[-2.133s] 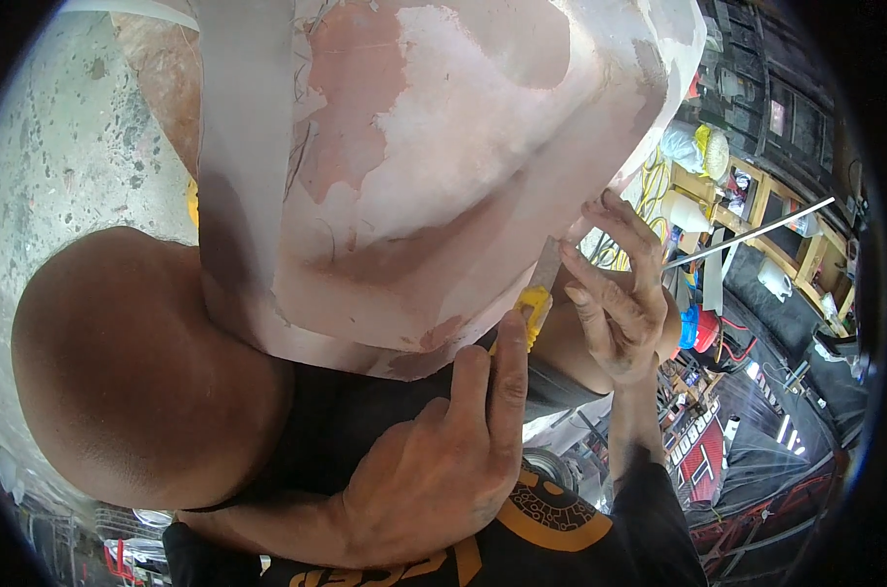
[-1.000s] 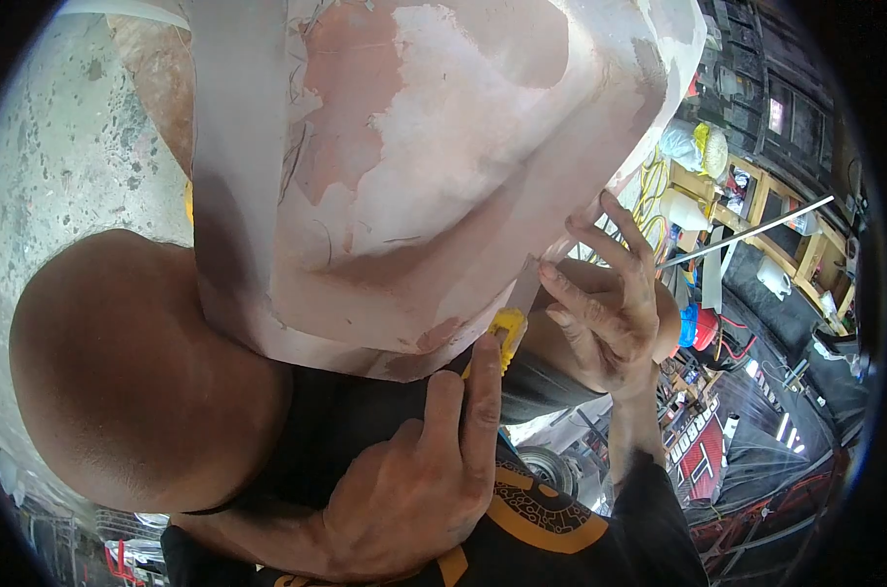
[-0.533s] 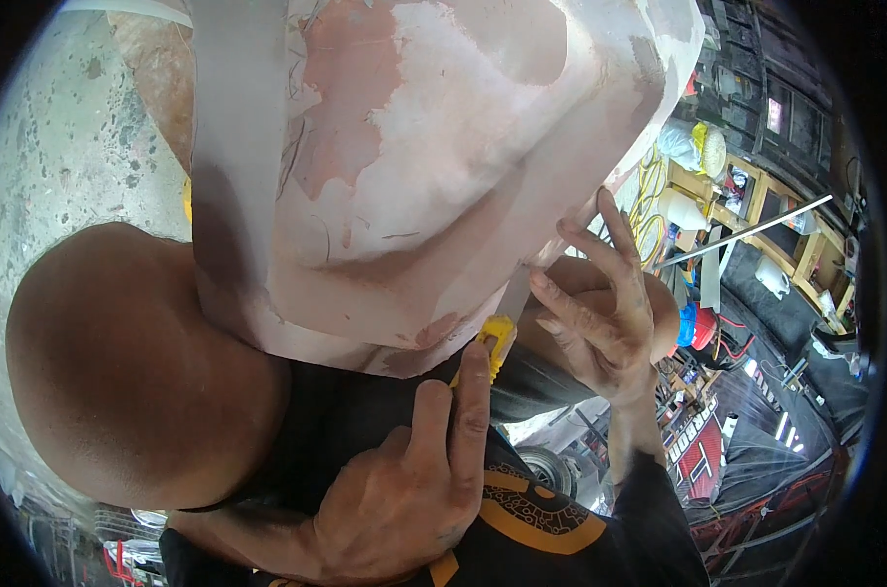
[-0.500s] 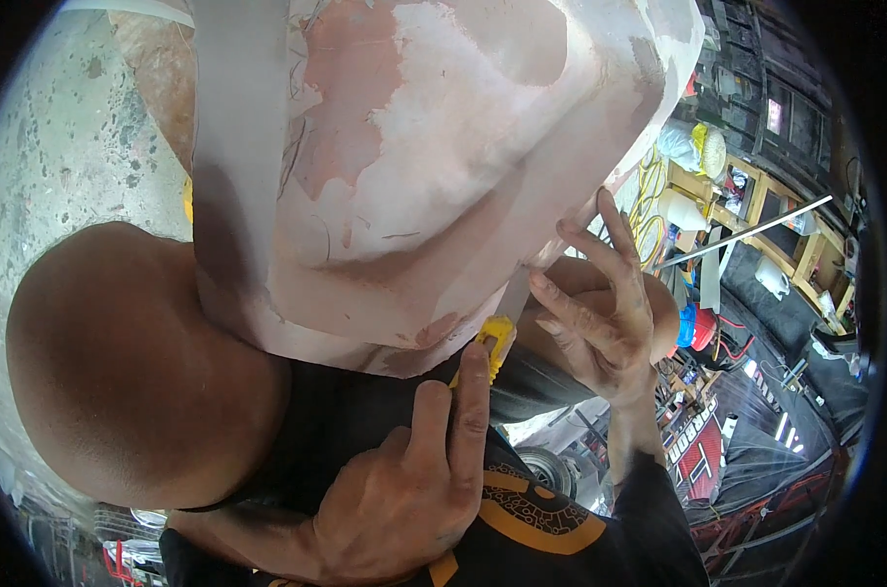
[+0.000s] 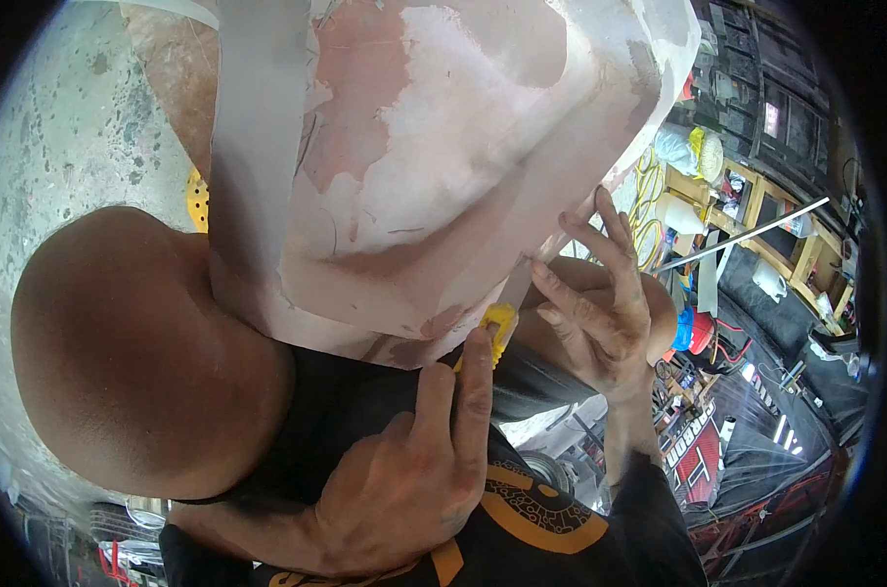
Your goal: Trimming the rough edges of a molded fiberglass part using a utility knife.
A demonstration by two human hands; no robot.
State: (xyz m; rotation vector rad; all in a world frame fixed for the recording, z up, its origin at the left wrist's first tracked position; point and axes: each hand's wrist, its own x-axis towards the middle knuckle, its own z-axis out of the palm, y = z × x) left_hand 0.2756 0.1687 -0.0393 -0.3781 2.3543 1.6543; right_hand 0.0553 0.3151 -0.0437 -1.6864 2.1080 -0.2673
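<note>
A large molded panel, patchy white and pink, fills the upper middle between my bare knees. My left hand is closed on a yellow-handled blade tool, its index finger along the handle and the flat blade reaching up against the panel's lower right edge. My right hand is spread, with upper fingertips on that edge and another fingertip at or beside the blade's tip; whether it presses on the blade I cannot tell.
Speckled grey floor lies at left, with a perforated yellow item behind the panel. At right are a wooden frame, coiled yellow hose, white jugs, a long metal bar and a red bucket.
Since two seconds ago both hands and the blade tool have moved down and left along the edge. In the last half second the panel has shifted slightly right and the tool slightly up.
</note>
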